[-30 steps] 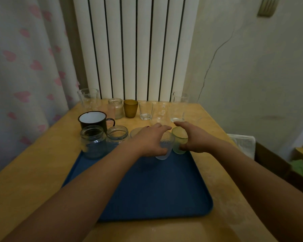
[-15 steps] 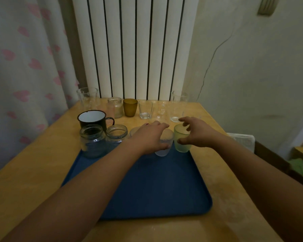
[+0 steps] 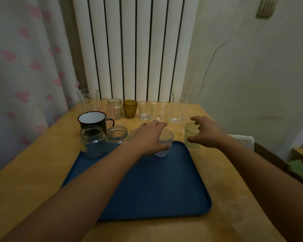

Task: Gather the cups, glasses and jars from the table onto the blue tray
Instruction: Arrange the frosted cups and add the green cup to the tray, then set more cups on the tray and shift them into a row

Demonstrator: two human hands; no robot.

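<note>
The blue tray (image 3: 147, 189) lies on the wooden table (image 3: 28, 172). Two clear jars (image 3: 92, 142) (image 3: 116, 135) stand at its far left corner. My left hand (image 3: 149, 137) is closed from above around a frosted clear cup (image 3: 164, 145) that stands at the tray's far edge. My right hand (image 3: 206, 131) grips a green translucent cup (image 3: 191, 137) just beyond the tray's far right corner, over the table. Part of another pale cup (image 3: 133, 132) shows behind my left hand.
A black enamel mug (image 3: 92, 119) stands behind the jars. Along the table's back edge stand a tall glass (image 3: 87, 98), a small jar (image 3: 114, 108), an amber cup (image 3: 130, 108), a clear tumbler (image 3: 145, 110) and another tall glass (image 3: 177, 109). A radiator and a curtain stand behind.
My right hand has carried the green cup to the right, away from the frosted cup and off the tray's corner. My left hand has stayed on the frosted cup.
</note>
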